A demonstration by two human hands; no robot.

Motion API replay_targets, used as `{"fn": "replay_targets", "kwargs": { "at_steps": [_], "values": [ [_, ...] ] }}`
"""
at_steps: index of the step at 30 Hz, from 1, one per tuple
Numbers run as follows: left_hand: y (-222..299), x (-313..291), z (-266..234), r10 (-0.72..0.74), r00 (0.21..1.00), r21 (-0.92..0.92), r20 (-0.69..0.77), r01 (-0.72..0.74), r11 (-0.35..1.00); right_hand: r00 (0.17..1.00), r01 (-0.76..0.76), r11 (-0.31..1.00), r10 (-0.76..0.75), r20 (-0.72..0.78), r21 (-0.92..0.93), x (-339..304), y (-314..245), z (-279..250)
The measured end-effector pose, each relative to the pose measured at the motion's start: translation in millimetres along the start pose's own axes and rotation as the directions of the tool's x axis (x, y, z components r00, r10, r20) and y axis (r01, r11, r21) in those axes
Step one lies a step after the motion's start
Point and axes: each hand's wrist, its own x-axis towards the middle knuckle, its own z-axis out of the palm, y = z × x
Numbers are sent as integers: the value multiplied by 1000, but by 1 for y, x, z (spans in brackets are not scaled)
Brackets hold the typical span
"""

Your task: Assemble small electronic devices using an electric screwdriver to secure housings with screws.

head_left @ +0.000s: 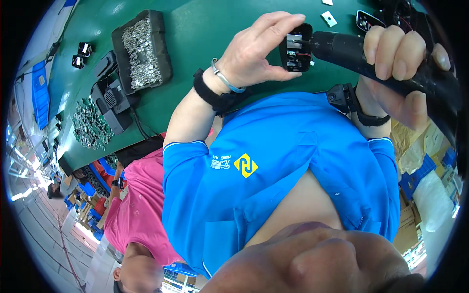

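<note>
My left hand [251, 51] grips a small black open housing [305, 35] by its edges, thumb below and fingers above. Inside the housing are a silvery plate and small electronic parts. My right hand [398, 61] is wrapped around a black electric screwdriver [337, 48], which lies nearly level. Its thin bit points left into the housing, near the silvery plate; whether it touches a screw is too small to tell. Close above the screwdriver, a small white plate with a hole [329, 19] and another black housing [368, 21] lie on the green table [210, 29].
To the left stands a dark tray [166, 58] full of small metal parts. Beside it are a black device with a round grille [111, 96], a heap of shiny small parts [91, 125] and small black housings [84, 50]. A person in a pink shirt [141, 200] is at my left.
</note>
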Motion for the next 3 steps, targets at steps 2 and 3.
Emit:
{"fn": "replay_targets", "kwargs": {
  "at_steps": [2,3],
  "values": [
    [1,-1,-1,-33,999,2,40,33,999,999,12,998,-9,45,-65,3,0,0],
    [1,-1,-1,-65,994,-10,87,67,998,999,5,998,-3,33,-61,2,0,1]
  ]
}}
